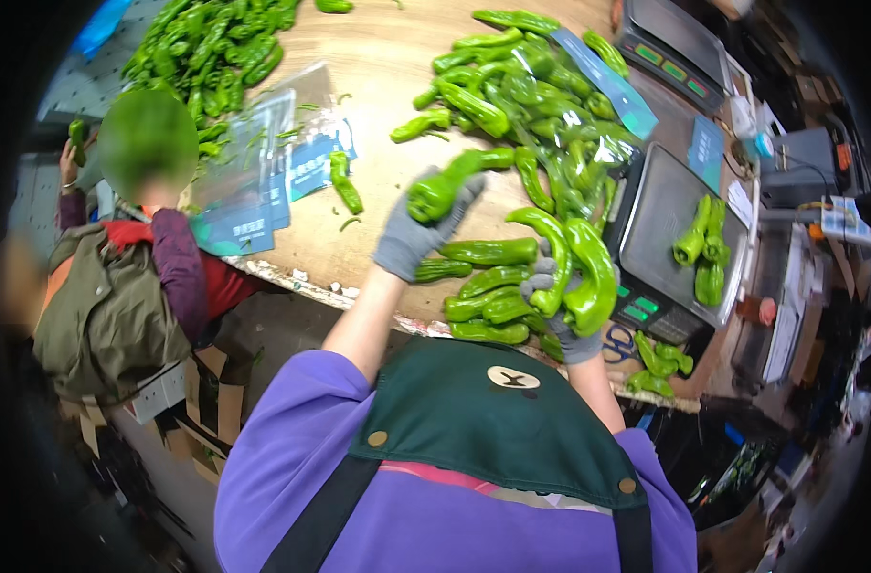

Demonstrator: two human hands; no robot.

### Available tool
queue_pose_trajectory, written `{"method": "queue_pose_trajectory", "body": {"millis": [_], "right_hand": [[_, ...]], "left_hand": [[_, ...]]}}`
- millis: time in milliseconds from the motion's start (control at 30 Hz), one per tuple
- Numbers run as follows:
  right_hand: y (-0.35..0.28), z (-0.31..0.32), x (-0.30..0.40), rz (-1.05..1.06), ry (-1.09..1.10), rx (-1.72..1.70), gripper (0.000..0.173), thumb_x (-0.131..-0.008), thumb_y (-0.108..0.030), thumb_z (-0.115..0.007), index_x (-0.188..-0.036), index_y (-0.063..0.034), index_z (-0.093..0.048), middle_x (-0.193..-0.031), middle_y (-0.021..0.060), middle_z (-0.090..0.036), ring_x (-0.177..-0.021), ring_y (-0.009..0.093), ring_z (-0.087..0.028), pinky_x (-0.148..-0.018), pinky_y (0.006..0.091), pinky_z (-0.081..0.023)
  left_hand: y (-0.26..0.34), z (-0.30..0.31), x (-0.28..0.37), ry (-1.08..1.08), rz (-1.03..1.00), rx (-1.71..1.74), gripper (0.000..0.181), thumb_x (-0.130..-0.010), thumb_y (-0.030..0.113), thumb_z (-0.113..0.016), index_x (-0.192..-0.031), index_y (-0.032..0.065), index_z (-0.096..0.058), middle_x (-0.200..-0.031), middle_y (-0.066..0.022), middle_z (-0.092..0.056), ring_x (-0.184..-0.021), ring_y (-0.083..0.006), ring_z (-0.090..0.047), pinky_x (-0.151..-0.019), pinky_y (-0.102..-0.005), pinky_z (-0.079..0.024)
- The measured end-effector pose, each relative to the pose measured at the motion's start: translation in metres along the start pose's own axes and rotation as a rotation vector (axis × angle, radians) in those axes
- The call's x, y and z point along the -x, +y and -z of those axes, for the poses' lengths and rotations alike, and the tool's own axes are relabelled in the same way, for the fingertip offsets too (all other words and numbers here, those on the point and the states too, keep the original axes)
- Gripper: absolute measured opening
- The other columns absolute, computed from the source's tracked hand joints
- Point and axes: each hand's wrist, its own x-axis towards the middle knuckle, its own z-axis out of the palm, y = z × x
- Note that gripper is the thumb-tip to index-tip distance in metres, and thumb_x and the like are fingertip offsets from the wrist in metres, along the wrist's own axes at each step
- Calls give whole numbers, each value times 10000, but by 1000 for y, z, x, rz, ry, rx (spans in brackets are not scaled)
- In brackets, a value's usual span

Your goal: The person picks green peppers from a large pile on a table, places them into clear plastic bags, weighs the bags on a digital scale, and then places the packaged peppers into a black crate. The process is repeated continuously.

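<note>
My left hand (422,222), in a grey glove, grips a green pepper (435,192) above the wooden table. Two long green peppers (586,279) are held in my gloved right hand (568,336) by the table's front edge, left of a digital scale. Between and below my hands lies a loose group of green peppers (489,304). Just beyond my left hand, more peppers (478,107) lie beside clear plastic bags filled with peppers (579,143). Several peppers rest on the metal pan of the scale (657,215).
A large pepper heap (206,50) covers the far left. Flat printed plastic bags (249,186) and a single pepper (344,183) lie nearer. A second scale (672,50) stands far right, and scissors (619,342) lie near the edge. Another person (120,301) at left holds a pepper.
</note>
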Motion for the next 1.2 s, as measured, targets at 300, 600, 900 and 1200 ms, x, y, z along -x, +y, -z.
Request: {"method": "queue_pose_trajectory", "body": {"millis": [300, 600, 900, 1200], "right_hand": [[-34, -48, 56, 249, 44, 800, 777, -804, -407, -607, -1398, -23, -286, -1311, 165, -439, -1132, 284, -489, -1007, 444, -360], [-41, -67, 81, 274, 315, 1254, 755, -777, -137, -644, -1414, -30, -254, -1348, 122, -413, -1214, 226, -436, -1021, 346, -352], [-178, -112, 116, 572, 1054, 2146, 878, -749, -497, -683, -1338, 32, -303, -1205, 272, -517, -1156, 365, -499, -977, 420, -388], [-261, -100, 165, 670, 921, 2007, 724, -876, -515, -524, -1305, 60, -429, -1318, 218, -475, -1231, 266, -456, -1026, 323, -338]], "left_hand": [[-84, -89, 24, -7, -267, -424, 560, -930, 277, -520, -1398, 54, -309, -1351, -139, -414, -1162, -211, -473, -982, -331, -393], [-130, -144, 16, -224, 119, -656, 650, -828, 261, -691, -1347, 43, -367, -1229, -101, -519, -1074, -163, -527, -887, -285, -467], [-202, -191, -104, -52, -653, -1585, 692, -885, 292, -568, -1403, -28, -240, -1295, -240, -429, -1180, -311, -455, -1011, -354, -344], [-135, -143, -143, 103, -1010, -1629, 423, -825, 230, -612, -1161, -14, -532, -1162, -207, -539, -1105, -343, -492, -974, -403, -370]]}}
